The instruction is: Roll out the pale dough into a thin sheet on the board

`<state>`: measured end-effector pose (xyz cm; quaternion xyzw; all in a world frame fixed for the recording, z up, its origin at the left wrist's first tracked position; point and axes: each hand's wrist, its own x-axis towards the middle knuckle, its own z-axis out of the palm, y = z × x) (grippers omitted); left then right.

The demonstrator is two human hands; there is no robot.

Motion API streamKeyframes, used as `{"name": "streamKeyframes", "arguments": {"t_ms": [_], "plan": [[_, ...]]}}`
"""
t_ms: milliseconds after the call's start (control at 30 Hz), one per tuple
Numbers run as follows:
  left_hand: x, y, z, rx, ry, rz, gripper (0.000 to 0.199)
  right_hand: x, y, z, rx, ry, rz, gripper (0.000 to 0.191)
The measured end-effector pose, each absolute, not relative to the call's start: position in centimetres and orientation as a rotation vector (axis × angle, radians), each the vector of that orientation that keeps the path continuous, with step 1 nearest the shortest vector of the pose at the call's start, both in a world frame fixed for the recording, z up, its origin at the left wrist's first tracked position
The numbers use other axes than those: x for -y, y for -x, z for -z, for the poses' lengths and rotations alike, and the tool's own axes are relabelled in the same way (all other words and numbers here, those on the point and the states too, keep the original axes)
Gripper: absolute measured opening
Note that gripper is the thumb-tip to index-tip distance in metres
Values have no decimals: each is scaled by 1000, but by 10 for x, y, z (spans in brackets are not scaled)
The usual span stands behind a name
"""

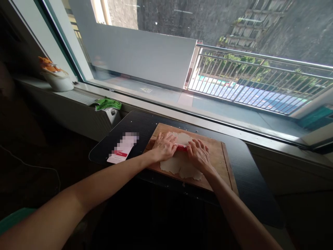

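Observation:
A pale, thin sheet of dough (179, 166) with ragged edges lies on a wooden cutting board (217, 152). Across it rests a short rolling pin (181, 147), red with white marks in its visible middle. My left hand (165, 146) is over the pin's left part, fingers bent down onto it. On the pin's right part sits my right hand (199, 152), its fingers curved over it. Both hands cover the ends of the pin, and part of the dough is hidden beneath them.
The board lies on a black table (249, 173) by a large window. A white and red paper (121, 154), partly blurred out, lies left of the board. A green cloth (108, 103) and a white pot (57, 80) sit on the radiator (85, 114).

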<state>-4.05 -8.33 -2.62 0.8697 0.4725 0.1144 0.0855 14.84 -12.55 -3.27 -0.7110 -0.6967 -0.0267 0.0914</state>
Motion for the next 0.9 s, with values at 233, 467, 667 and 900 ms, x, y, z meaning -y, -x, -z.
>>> {"name": "streamKeyframes", "arguments": {"t_ms": [233, 467, 667, 900], "plan": [[76, 40, 28, -1399, -2612, -335, 46, 125, -147, 30, 2093, 2131, 63, 43], [0, 13, 19, -1595, -2490, -360, 40, 46, -152, 15, 2013, 2168, 3, 43], [-42, 5, 15, -1741, -2449, -390, 39, -5, -161, 14, 1922, 2251, -153, 51], [-36, 6, 15, -1790, -2388, -252, 44, 2, -159, 10, 1916, 2301, -225, 52]]}}
